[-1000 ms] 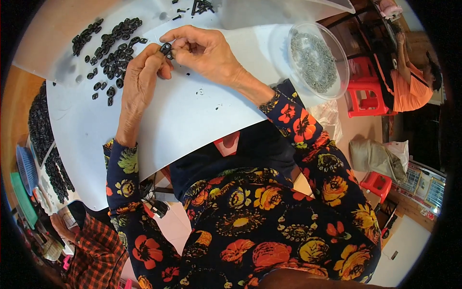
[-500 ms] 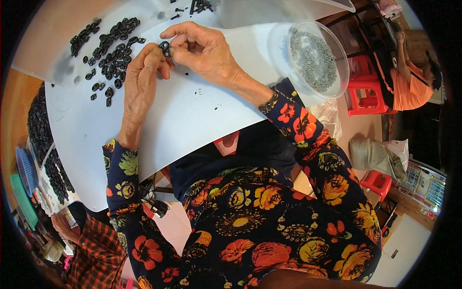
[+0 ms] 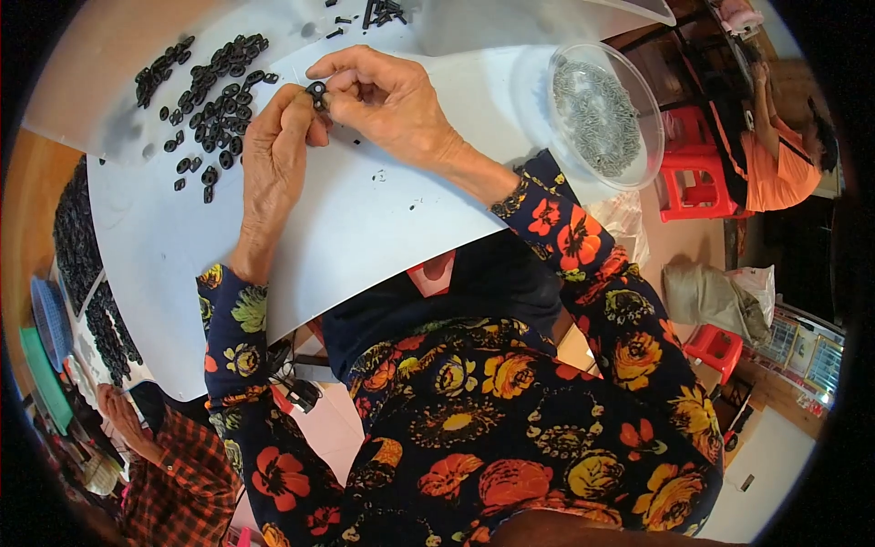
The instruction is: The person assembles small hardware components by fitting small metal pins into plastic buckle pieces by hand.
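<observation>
Black ring part point(image 3: 316, 90) pinched between left hand point(image 3: 273, 150) and right hand point(image 3: 387, 100) fingertips

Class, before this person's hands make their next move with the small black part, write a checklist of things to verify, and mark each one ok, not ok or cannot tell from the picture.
1. Small black part pinched between left hand and right hand: ok.
2. Part lined up correctly between the fingertips: cannot tell, too small.
3. Pile of black parts close beside the left hand on the white sheet: ok.
4. Clear bowl of small grey pieces beside the right forearm, upright: ok.
5. Both hands over the sheet, away from its edge: ok.
</observation>
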### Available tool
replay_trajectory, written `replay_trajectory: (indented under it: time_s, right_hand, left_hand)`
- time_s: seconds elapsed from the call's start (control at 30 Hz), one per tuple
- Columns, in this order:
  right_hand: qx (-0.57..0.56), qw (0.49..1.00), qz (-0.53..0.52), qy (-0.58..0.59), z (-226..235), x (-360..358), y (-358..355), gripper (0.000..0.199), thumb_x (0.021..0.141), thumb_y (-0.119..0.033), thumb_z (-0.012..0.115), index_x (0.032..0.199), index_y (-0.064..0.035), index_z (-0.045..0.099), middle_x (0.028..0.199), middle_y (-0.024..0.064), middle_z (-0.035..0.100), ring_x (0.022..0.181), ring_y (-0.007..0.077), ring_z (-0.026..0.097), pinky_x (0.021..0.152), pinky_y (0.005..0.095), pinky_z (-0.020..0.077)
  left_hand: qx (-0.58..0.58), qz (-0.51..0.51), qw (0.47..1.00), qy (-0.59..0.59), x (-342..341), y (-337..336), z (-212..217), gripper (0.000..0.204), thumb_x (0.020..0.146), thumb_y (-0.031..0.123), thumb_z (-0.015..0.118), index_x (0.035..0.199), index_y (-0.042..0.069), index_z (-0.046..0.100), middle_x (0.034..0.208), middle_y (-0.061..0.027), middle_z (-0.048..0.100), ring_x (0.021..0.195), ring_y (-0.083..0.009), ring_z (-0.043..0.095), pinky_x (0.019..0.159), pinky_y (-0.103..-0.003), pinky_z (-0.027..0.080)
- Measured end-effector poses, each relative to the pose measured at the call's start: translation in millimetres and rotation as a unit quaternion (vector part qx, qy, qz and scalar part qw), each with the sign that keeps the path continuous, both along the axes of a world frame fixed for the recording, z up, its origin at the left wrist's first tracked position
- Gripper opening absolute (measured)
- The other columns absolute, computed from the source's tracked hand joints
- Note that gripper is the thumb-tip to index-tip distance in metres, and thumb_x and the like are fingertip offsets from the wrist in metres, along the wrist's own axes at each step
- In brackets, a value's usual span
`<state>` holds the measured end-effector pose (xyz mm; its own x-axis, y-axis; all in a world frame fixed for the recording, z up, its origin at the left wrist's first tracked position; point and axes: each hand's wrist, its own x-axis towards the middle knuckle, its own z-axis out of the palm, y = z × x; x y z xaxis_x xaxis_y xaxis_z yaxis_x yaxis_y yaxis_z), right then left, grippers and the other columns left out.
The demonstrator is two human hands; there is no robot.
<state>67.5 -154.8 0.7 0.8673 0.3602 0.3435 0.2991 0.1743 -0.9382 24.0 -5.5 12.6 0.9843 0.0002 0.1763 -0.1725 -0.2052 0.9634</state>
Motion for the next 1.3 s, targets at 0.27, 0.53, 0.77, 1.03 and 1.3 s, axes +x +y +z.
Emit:
replay_trajectory:
  time_s: [0.27,0.53,0.77,1.03,1.3]
  right_hand:
    - [-0.017,1.000,0.002,0.014,1.9,-1.5,-0.9,0.023,0.080,-0.002,0.059,0.102,0.0018,0.060,0.072,0.0003,0.060,0.063,0.0037,0.053,0.057,0.0194,0.0452]
    - [-0.056,0.996,0.072,-0.014,-1.9,1.3,-5.0,0.033,0.077,-0.003,0.070,0.108,-0.0010,0.060,0.076,-0.0023,0.056,0.071,0.0043,0.051,0.067,0.0211,0.0467]
    - [-0.117,0.989,0.051,-0.075,1.8,2.4,-6.5,0.035,0.074,-0.003,0.072,0.107,-0.0015,0.060,0.075,-0.0017,0.056,0.068,0.0045,0.051,0.063,0.0208,0.0467]
    - [-0.141,0.982,0.039,-0.120,5.2,1.7,-7.3,0.031,0.073,-0.005,0.072,0.101,-0.0028,0.060,0.067,0.0003,0.056,0.063,0.0078,0.053,0.061,0.0223,0.0471]
    - [-0.162,0.972,0.030,-0.169,4.7,1.3,-9.0,0.025,0.074,-0.006,0.071,0.093,-0.0018,0.056,0.068,0.0032,0.057,0.062,0.0103,0.054,0.058,0.0241,0.0481]
  left_hand:
    - [-0.004,-0.003,1.000,0.019,3.3,2.5,-6.0,0.030,0.094,0.024,0.041,0.075,0.004,0.050,0.062,0.0010,0.048,0.060,-0.0068,0.041,0.057,-0.022,0.034]
    - [-0.019,-0.001,0.999,0.033,0.1,2.8,4.0,0.027,0.092,0.021,0.042,0.075,0.001,0.049,0.064,0.0005,0.047,0.062,-0.0073,0.044,0.057,-0.022,0.036]
    - [-0.037,-0.045,0.997,0.044,4.5,11.8,-4.6,0.026,0.092,0.020,0.042,0.074,0.002,0.049,0.065,0.0011,0.046,0.061,-0.0064,0.043,0.057,-0.021,0.036]
    - [-0.043,-0.049,0.998,0.027,2.4,7.5,-7.6,0.026,0.093,0.019,0.040,0.074,0.002,0.047,0.064,0.0017,0.045,0.061,-0.0056,0.040,0.056,-0.021,0.034]
    - [-0.009,-0.049,0.998,0.041,-0.9,4.9,-7.3,0.026,0.092,0.019,0.040,0.075,0.001,0.048,0.064,0.0004,0.046,0.061,-0.0069,0.041,0.057,-0.022,0.035]
